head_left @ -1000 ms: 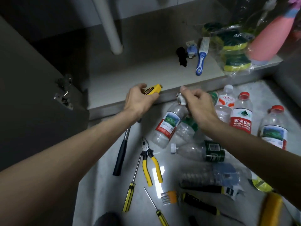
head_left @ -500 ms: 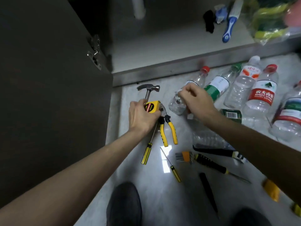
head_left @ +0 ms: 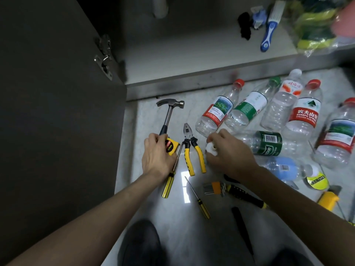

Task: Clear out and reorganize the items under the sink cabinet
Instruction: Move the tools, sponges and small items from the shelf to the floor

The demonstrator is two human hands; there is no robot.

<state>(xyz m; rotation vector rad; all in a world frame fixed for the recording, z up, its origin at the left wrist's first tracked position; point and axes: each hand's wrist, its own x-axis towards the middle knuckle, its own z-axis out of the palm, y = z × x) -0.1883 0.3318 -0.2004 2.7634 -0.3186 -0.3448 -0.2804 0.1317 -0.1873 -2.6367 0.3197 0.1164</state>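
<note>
On the pale marble floor (head_left: 153, 217) in front of the open sink cabinet (head_left: 192, 60), the left hand (head_left: 156, 156) grips a yellow tape measure (head_left: 171, 148), its fingers curled over the case so that only the right edge with the red label shows; the hand sits over the black grip of a claw hammer (head_left: 169, 110) whose steel head points toward the cabinet. Just right of that hand lie yellow-handled pliers (head_left: 192, 150), jaws toward the cabinet, and a long yellow-handled screwdriver (head_left: 169, 184) runs out from under the wrist. The right hand (head_left: 229, 154) is near the pliers, fingers bent round a small white object (head_left: 211, 149) that it pinches; what the object is cannot be told. Beyond the right hand, several clear plastic bottles lie side by side with caps toward the cabinet: a red-capped bottle (head_left: 217, 114), a green-labelled bottle (head_left: 247, 110), and others farther right, with a dark-green-labelled bottle (head_left: 269, 144) lying crosswise just beside the right wrist. A shorter screwdriver (head_left: 197, 198) lies between the 2 forearms, and an orange hex key set (head_left: 214, 188) is close under the right forearm. Inside the cabinet, a blue-and-white brush (head_left: 269, 27) rests on the shelf beside a bag of yellow-green sponges (head_left: 315, 25). The dark cabinet door (head_left: 48, 112) stands open at left.
</note>
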